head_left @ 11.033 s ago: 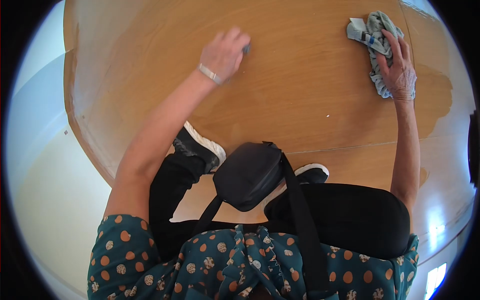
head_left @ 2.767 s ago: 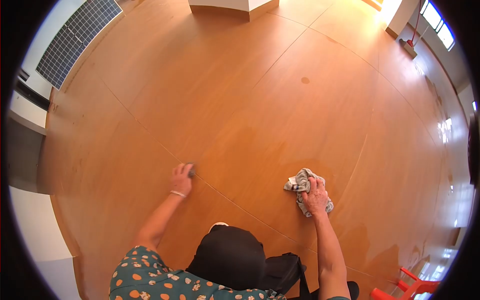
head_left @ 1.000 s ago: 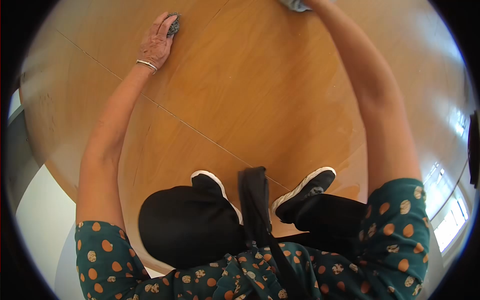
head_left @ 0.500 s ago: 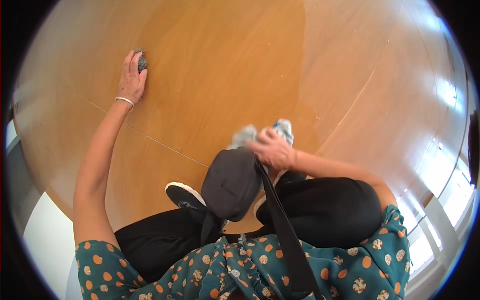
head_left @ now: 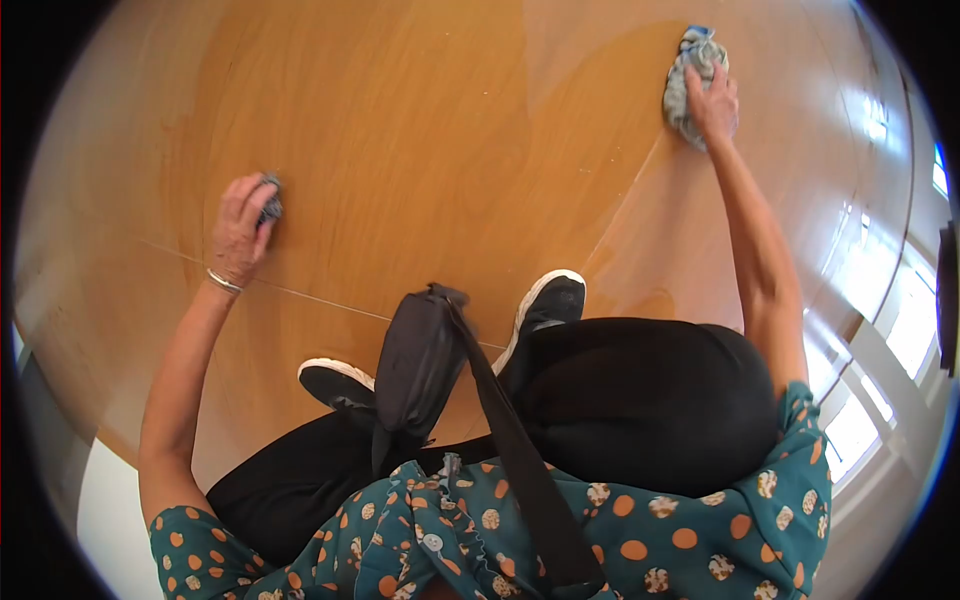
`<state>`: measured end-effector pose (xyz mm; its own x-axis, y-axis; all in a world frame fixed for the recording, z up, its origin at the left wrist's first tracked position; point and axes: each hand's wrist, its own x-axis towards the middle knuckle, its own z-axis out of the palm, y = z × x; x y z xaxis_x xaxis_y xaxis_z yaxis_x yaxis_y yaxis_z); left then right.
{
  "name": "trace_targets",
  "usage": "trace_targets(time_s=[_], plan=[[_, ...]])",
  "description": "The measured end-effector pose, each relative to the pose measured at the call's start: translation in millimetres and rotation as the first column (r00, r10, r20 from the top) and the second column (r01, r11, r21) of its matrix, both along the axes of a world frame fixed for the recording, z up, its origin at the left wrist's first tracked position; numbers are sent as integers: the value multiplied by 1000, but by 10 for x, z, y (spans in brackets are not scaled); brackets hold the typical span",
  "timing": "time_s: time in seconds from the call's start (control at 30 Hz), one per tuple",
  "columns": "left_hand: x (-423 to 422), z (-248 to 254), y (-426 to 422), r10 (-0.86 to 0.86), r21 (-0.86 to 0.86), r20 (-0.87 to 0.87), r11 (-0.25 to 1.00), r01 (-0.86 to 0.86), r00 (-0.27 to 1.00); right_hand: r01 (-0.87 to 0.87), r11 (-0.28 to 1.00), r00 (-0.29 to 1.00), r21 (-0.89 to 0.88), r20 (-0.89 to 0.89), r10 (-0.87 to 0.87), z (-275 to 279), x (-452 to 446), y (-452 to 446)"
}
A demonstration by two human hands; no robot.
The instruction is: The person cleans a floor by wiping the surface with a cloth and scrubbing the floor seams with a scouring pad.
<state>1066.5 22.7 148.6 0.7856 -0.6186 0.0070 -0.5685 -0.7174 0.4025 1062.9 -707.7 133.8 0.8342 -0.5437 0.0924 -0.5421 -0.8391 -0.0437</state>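
Note:
My left hand (head_left: pixel 240 222), with a bracelet at the wrist, is closed around a grey scouring pad (head_left: pixel 270 200), which touches the brown floor (head_left: pixel 400 150). Far out on the right, my right hand (head_left: pixel 714 104) presses a grey-white cloth (head_left: pixel 682 100) with a blue patch against the same floor. The cloth is bunched, and its near part lies partly under my fingers. Around both hands the surface looks darker and wet, with a paler area towards the right.
A black shoulder bag (head_left: pixel 415 350) hangs from its strap between my knees. My black shoes (head_left: pixel 555 302) stand on the floor in front of me. Thin seams (head_left: pixel 325 300) cross the floor. Bright reflections and window-like light show at the right edge.
My right hand has carried the cloth from beside the bag to the far right. My left hand and the pad sit a little nearer to me. The bag has swung slightly left.

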Motion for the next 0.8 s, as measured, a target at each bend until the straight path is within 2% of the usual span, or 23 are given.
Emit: trace_targets(time_s=[0.07,0.1,0.13,0.2,0.27,0.3,0.37,0.4,0.47,0.53,0.57,0.73,0.8], plan=[[-305,108,115,-142,80,-42,986,145,989,-354,934,931,47,111,347,56,-480,612],[-243,210,77,-166,98,-70,980,172,984,-507,855,862,104,85,500,162,-634,986],[-242,240,39,-187,116,-73,974,194,980,-608,767,788,204,39,614,211,-880,1322],[25,170,-40,-235,89,49,969,230,971,-788,554,584,270,44,810,378,-1196,1993],[284,124,-258,-230,65,128,973,223,965,-833,382,423,401,13,906,452,-1332,2448],[441,-3,-302,-234,44,161,972,230,959,-819,390,424,422,-14,906,339,-1370,2594],[722,63,-515,-226,15,194,974,228,955,-832,365,421,418,47,906,465,-1305,2616],[781,75,-569,-229,23,191,973,229,954,-830,356,404,429,23,914,471,-1300,2606],[840,167,-631,-201,87,97,977,193,975,-823,372,423,429,24,906,513,-1143,2447],[602,215,-392,-249,141,39,960,241,968,-787,432,483,441,2,876,546,-1077,2335],[378,78,-155,-260,160,26,954,253,965,-771,469,514,431,-15,858,441,-1153,2446],[391,69,-197,-253,271,11,932,241,967,-763,480,512,433,-49,857,500,-1024,2366],[306,-42,-164,-218,249,30,947,204,975,-768,473,508,431,-37,860,416,-1095,2436]])
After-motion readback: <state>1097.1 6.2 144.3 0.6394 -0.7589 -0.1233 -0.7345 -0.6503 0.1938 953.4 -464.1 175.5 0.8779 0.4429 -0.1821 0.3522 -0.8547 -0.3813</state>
